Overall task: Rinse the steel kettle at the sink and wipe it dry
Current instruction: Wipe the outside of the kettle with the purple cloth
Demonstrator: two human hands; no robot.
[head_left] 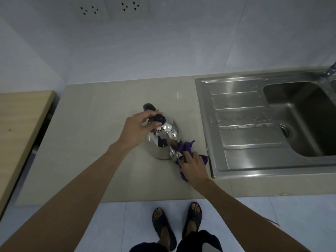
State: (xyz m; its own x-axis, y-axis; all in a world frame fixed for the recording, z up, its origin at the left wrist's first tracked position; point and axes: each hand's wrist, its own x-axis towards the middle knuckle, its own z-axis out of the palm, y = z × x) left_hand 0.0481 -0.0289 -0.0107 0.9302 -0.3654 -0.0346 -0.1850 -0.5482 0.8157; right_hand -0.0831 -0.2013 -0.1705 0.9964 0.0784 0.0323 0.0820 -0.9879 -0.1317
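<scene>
Left hand (135,129) grips kettle (161,140) handle, right hand (193,167) presses cloth (185,147) beside spout

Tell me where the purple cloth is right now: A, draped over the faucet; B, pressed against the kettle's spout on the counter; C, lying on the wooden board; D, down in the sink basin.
B: the right hand holds the purple cloth against the spout of the steel kettle, which stands on the counter left of the sink.

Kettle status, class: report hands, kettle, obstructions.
Left hand gripping kettle by its lid knob. Right hand pressing purple cloth at spout. Kettle upright on counter, beside sink. Nothing obstructing.
</scene>
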